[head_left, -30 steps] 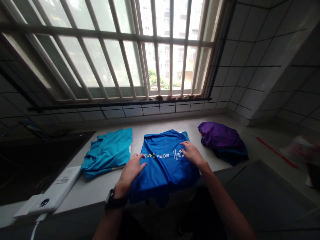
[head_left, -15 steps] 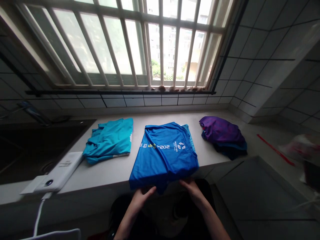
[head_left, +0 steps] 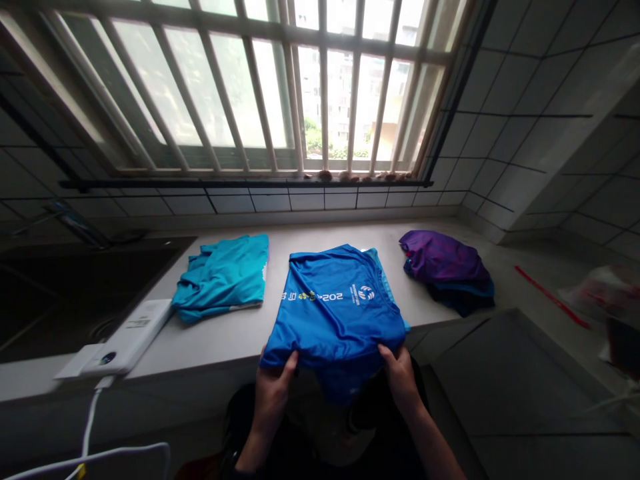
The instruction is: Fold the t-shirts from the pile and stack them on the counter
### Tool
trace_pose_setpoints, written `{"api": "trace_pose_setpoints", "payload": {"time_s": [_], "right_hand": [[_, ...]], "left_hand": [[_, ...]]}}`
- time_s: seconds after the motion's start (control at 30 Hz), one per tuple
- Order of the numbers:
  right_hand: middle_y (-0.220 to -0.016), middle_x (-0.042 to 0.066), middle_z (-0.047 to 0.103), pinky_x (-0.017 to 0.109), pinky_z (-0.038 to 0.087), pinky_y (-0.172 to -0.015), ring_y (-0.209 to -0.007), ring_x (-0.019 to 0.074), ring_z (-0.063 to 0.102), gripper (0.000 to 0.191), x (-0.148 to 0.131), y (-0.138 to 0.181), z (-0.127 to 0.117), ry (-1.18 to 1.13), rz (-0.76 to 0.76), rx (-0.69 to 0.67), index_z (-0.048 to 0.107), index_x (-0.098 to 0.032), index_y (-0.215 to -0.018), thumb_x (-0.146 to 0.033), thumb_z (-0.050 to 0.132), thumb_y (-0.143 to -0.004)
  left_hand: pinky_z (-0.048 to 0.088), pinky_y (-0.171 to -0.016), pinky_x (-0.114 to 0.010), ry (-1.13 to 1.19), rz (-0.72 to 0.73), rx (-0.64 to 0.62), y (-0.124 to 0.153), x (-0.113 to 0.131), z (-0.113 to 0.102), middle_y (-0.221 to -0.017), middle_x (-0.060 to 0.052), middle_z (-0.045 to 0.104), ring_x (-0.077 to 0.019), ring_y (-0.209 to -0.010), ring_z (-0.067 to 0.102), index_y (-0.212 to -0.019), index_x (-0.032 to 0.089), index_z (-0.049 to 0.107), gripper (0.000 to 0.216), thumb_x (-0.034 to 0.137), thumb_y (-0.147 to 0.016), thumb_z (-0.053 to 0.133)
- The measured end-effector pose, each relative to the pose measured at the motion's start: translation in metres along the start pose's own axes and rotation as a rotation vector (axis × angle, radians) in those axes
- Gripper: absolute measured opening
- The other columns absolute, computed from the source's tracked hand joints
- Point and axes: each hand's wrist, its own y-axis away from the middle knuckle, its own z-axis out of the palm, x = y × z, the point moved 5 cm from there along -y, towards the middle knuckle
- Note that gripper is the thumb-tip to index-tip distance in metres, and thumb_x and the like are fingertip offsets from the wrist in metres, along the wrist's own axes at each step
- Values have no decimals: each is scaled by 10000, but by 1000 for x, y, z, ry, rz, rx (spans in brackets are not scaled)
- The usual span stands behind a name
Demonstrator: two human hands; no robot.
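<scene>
A blue T-shirt with white and yellow print lies partly folded at the counter's front edge, its near part hanging over. My left hand grips its near left corner, thumb on top and fingers underneath. At the near right corner my right hand pinches the cloth in the same way. Some light-blue fabric shows along the shirt's right side. To the left lies a folded teal shirt; to the right, a purple garment rests on dark blue cloth.
A white power bank with a plugged-in cable sits by the dark sink at left. A red strip and a plastic bag lie on the right-hand counter. Behind stands a barred window.
Both hands have come up onto the shirt's near corners and closed on them. The shirt's near edge has lifted and drawn slightly right. The view has shifted a little.
</scene>
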Motion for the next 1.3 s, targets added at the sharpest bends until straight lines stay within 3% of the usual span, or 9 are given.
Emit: {"api": "trace_pose_setpoints", "payload": {"time_s": [0.17,0.33,0.43,0.6,0.73,0.93,1.07,1.13,1.3], "right_hand": [[-1249,157,744,467,580,-1011,-1113,317,735,982,-59,-17,19,107,-209,80,299,-176,-1621,-563,746,-838],[-1261,98,741,457,506,-1123,-1258,304,660,450,-100,-15,33,379,-494,-64,699,-242,-1313,-500,620,-953],[-1371,87,687,468,491,-1147,-1307,313,622,486,-97,-14,38,529,-628,-223,685,-268,-1373,-401,698,-906],[-1225,118,667,467,554,-1035,-1143,300,662,410,-90,-33,34,721,-810,-81,737,-273,-1295,-209,542,-940],[-1023,85,603,408,569,-942,-980,259,632,323,-122,-54,44,797,-907,-18,801,-263,-1094,-163,560,-905],[-1342,123,554,527,439,-1110,-1305,336,522,137,-185,-56,56,781,-1110,198,795,-243,-958,-244,666,-912],[-1491,117,562,556,407,-1147,-1428,342,482,146,-153,-46,53,910,-1110,-121,705,-222,-805,-132,622,-884],[-1410,114,648,540,443,-1119,-1375,319,553,205,-123,-38,43,942,-1058,-327,680,-227,-804,-60,573,-856],[-1302,88,720,464,515,-1046,-1280,274,637,378,-71,-23,14,984,-884,-517,662,-229,-861,43,479,-673]], "left_hand": [[610,-758,-294,-140,126,106,-14,38,6,-936,-18,737,-177,-765,729,-1478,193,400,785,497,-850,759],[613,-928,-356,-252,264,-61,-26,60,19,-1156,-82,765,-239,-1013,747,-1259,203,675,446,501,-932,624],[592,-1016,-388,-253,321,-127,-36,58,17,-1279,-84,744,-273,-1155,721,-1256,210,704,463,467,-872,680],[561,-1080,-417,-365,396,-86,-49,53,8,-1285,-72,748,-293,-1224,694,-1265,222,715,470,383,-823,704],[568,-1069,-415,-466,544,-151,-58,83,19,-1304,-80,745,-287,-1197,704,-1334,201,688,555,371,-807,724],[590,-998,-414,-531,763,16,-70,130,35,-1213,-90,762,-279,-1094,723,-1290,203,698,570,483,-806,812],[602,-940,-387,-606,825,33,-64,102,29,-1102,-85,723,-260,-1051,716,-927,220,763,143,354,-906,719],[607,-931,-386,-656,855,-33,-54,78,20,-1141,-95,685,-258,-1078,703,-843,224,751,116,281,-918,683],[546,-1082,-493,-817,928,-340,-29,40,8,-1541,-139,523,-344,-1448,493,-805,207,703,70,183,-868,680]]}}
